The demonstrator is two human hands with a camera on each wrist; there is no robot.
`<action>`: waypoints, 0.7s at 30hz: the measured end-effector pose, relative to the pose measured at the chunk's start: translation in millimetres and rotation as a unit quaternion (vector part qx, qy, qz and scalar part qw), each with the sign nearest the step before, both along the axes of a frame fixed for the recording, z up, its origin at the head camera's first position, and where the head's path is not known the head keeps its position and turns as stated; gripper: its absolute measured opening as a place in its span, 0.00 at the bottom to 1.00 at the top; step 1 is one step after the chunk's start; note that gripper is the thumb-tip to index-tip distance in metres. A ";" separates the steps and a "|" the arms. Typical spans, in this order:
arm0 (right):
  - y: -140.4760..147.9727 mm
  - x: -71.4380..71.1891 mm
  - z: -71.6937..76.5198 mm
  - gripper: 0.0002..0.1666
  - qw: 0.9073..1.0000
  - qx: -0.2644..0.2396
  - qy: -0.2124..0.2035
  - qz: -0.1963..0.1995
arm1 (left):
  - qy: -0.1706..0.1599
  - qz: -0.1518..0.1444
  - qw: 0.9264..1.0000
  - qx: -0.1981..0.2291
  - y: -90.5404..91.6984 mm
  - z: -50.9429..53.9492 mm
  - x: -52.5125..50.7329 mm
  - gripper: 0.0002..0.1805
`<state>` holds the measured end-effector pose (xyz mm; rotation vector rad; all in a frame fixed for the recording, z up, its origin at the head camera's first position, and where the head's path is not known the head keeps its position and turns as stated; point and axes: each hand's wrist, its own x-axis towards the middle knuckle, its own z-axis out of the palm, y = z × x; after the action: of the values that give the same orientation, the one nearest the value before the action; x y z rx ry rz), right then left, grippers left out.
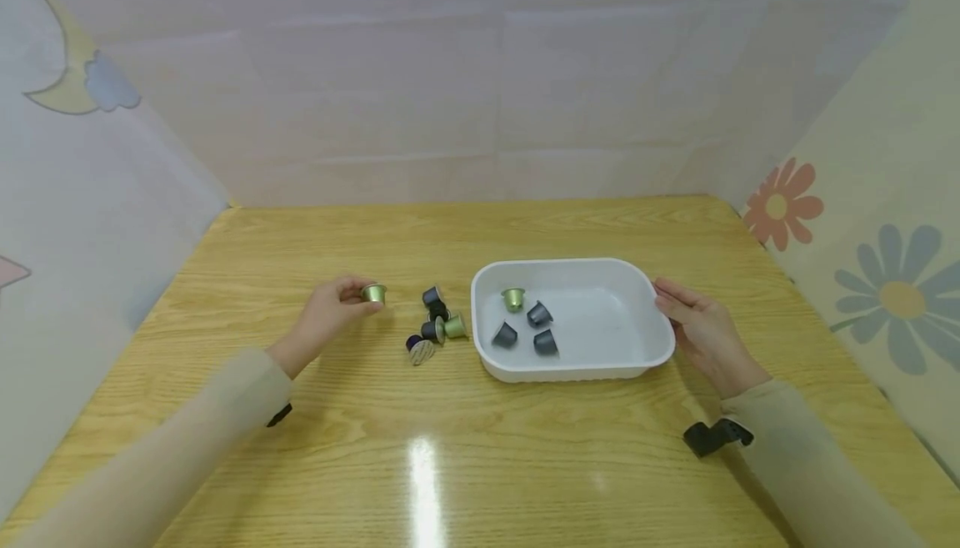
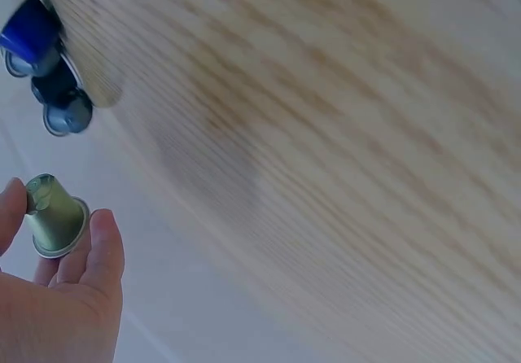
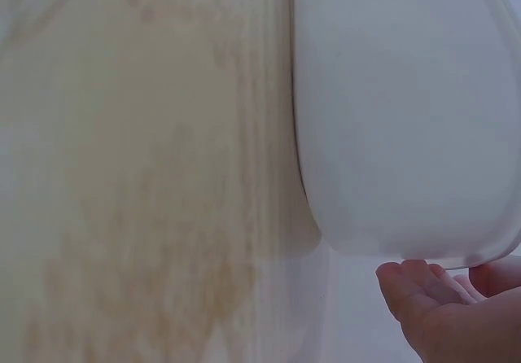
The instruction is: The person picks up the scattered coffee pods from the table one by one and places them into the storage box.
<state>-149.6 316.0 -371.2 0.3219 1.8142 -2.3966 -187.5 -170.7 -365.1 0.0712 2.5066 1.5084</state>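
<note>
My left hand (image 1: 327,320) pinches a green coffee capsule (image 1: 374,294) between thumb and fingers, above the table left of a small pile. In the left wrist view the capsule (image 2: 59,216) shows its wide rim towards the fingers. At the right end of a white plastic tray (image 1: 600,369), my right hand (image 1: 703,333) grips the rim, thumb on top and fingers underneath. Inside the tray, towards its left, lie a green capsule (image 1: 513,299) and several dark grey capsules (image 1: 545,342).
Between my left hand and the tray is a loose pile of dark capsules (image 1: 432,329) with one green capsule (image 1: 455,326). A purple capsule (image 1: 420,349) lies at its near edge. The wooden table (image 1: 337,465) meets pale walls at the back and sides.
</note>
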 end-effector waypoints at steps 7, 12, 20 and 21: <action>0.2 -0.3 0.2 0.14 1.000 -0.005 0.005 0.006 | -0.014 -0.002 1.000 0.013 13.7 2.9 7.4 0.28; -0.1 -1.0 1.3 0.15 1.000 0.002 -0.003 0.005 | -0.012 -0.001 1.000 0.025 22.2 3.2 11.3 0.27; -0.9 -2.0 0.2 0.17 1.000 -0.004 -0.014 0.000 | -0.011 -0.013 0.999 0.048 37.2 1.2 17.2 0.26; -0.9 -1.9 0.1 0.17 1.000 -0.008 -0.014 0.000 | -0.011 -0.012 0.998 0.052 38.5 1.4 18.0 0.26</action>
<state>-151.5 315.0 -371.1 0.3533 1.7830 -2.3925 -169.5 -132.2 -363.7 0.1008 2.4004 1.6219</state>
